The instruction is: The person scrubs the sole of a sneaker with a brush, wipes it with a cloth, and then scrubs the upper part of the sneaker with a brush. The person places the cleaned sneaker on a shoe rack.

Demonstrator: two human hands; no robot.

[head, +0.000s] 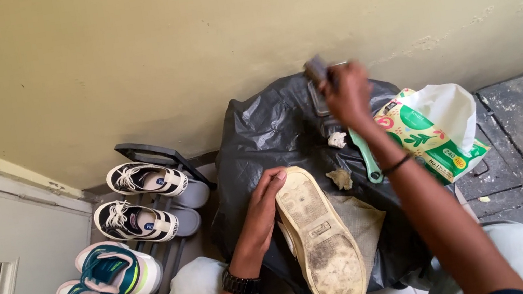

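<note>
The left hand [264,212] is gripping the shoe [318,242], fingers clamped on its edge, sole up, long axis running away from the person. The right hand [347,93] is reaching beyond the toe, fingers closed on a small dark object [315,68].

Shoe [320,242]: sole up, dirty cream, tilted on lap over black bag. Small dark brush [316,68]: raised, blurred.
</note>
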